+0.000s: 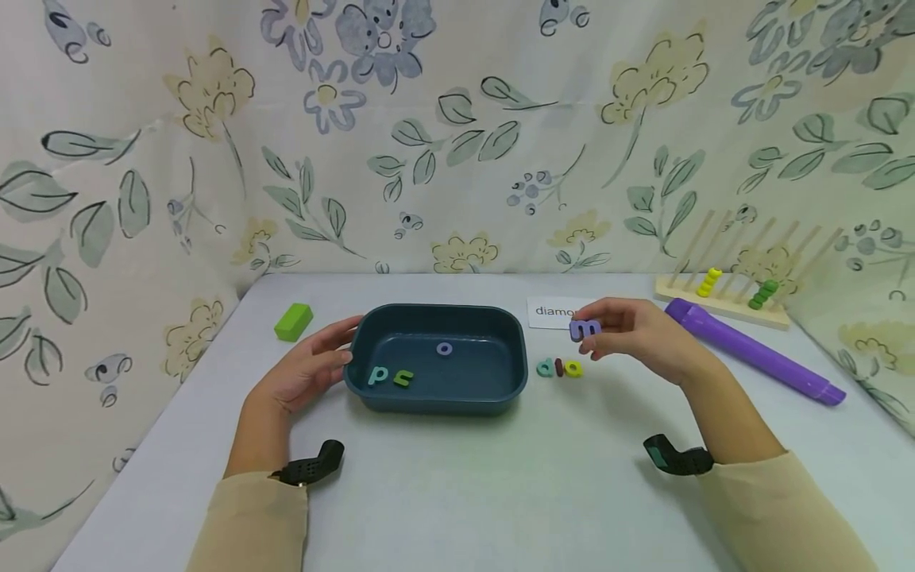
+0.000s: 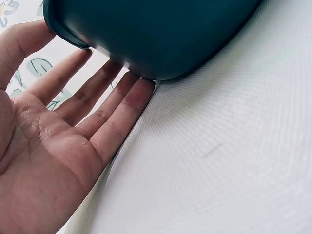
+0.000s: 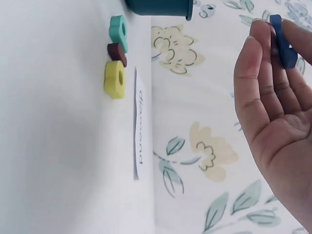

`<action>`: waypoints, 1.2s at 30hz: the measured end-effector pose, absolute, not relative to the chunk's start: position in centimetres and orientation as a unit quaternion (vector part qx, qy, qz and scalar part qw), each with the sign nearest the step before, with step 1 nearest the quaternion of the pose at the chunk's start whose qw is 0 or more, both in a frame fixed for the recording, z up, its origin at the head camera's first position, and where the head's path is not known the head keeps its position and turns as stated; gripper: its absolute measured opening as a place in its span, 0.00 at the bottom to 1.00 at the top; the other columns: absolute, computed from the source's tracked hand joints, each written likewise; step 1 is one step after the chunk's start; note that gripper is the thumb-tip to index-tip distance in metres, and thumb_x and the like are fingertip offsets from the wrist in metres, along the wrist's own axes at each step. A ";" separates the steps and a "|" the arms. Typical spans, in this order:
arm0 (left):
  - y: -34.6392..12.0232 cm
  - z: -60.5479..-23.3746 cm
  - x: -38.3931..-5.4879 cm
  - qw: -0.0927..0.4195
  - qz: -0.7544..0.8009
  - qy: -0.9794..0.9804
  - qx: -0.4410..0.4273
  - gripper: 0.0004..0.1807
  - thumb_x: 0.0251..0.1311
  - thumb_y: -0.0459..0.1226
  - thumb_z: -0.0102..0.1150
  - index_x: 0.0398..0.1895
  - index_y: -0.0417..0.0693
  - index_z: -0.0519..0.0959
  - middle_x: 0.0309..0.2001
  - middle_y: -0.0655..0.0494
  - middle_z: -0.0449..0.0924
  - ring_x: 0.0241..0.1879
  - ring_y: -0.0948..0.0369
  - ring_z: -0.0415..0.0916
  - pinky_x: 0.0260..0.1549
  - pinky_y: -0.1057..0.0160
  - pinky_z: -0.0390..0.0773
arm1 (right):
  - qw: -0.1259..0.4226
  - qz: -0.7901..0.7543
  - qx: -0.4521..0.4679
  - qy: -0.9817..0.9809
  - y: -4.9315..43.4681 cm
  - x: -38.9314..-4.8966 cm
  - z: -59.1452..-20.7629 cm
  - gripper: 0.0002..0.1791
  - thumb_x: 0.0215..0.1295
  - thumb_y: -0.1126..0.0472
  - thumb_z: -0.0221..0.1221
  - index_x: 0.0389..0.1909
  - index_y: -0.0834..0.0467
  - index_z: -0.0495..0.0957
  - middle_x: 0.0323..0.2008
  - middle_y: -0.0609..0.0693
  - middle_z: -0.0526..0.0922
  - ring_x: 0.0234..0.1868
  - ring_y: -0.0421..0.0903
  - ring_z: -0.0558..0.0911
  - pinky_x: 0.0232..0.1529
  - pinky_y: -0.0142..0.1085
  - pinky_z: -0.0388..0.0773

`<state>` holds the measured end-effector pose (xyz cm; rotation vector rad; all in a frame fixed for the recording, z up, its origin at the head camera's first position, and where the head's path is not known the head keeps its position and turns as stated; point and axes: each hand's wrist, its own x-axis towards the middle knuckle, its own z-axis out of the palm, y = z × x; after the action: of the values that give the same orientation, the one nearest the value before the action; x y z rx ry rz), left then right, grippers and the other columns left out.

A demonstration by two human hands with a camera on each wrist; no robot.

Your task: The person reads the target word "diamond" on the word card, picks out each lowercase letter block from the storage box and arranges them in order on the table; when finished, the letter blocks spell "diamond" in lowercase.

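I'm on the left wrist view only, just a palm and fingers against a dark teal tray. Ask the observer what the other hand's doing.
Observer: The right hand is pinching a blue-purple letter m.
Operator: My angle only catches the outside of the tray. What's in there?
Observer: Three letters: a teal one, a green one and a purple one.
Operator: Any writing nearby?
Observer: Yes, a white card reads "diamond"; the right wrist view shows the whole word.
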<state>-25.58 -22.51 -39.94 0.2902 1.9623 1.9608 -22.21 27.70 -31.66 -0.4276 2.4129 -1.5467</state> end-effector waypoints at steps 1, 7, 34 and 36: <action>-22.5 -39.9 -25.6 0.175 0.693 0.692 0.102 0.36 0.72 0.37 0.59 0.81 0.54 0.60 0.79 0.45 0.55 0.63 0.62 0.75 0.57 0.66 0.80 | 0.122 -0.529 -0.143 0.828 27.8 -22.1 -31.7 0.21 0.68 0.61 0.66 0.59 0.63 0.77 0.45 0.53 0.88 0.46 0.59 0.87 0.50 0.39 0.86; -22.5 -39.9 -25.5 0.174 0.696 0.689 0.099 0.36 0.72 0.37 0.59 0.81 0.54 0.60 0.78 0.45 0.56 0.63 0.62 0.75 0.57 0.66 0.80 | 0.111 -0.516 -0.114 0.842 28.7 -21.6 -32.2 0.22 0.67 0.60 0.67 0.60 0.61 0.78 0.48 0.53 0.87 0.47 0.59 0.86 0.49 0.40 0.85; -22.4 -39.9 -25.5 0.178 0.692 0.692 0.102 0.36 0.73 0.37 0.58 0.81 0.53 0.59 0.78 0.45 0.55 0.63 0.62 0.74 0.58 0.66 0.80 | 0.137 -0.484 -0.057 0.863 31.2 -22.6 -35.4 0.25 0.66 0.59 0.68 0.63 0.62 0.79 0.58 0.57 0.83 0.48 0.45 0.83 0.49 0.35 0.85; -22.5 -39.8 -25.5 0.176 0.692 0.692 0.103 0.36 0.73 0.36 0.57 0.81 0.52 0.59 0.78 0.44 0.55 0.63 0.62 0.74 0.57 0.66 0.80 | 0.143 -0.462 -0.051 0.874 31.1 -22.9 -35.5 0.24 0.66 0.58 0.68 0.62 0.60 0.81 0.60 0.59 0.80 0.50 0.46 0.81 0.49 0.35 0.85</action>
<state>-25.47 -22.50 -39.85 0.2914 1.9595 1.9600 -22.95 31.13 -35.50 -0.1485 2.5203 -1.3337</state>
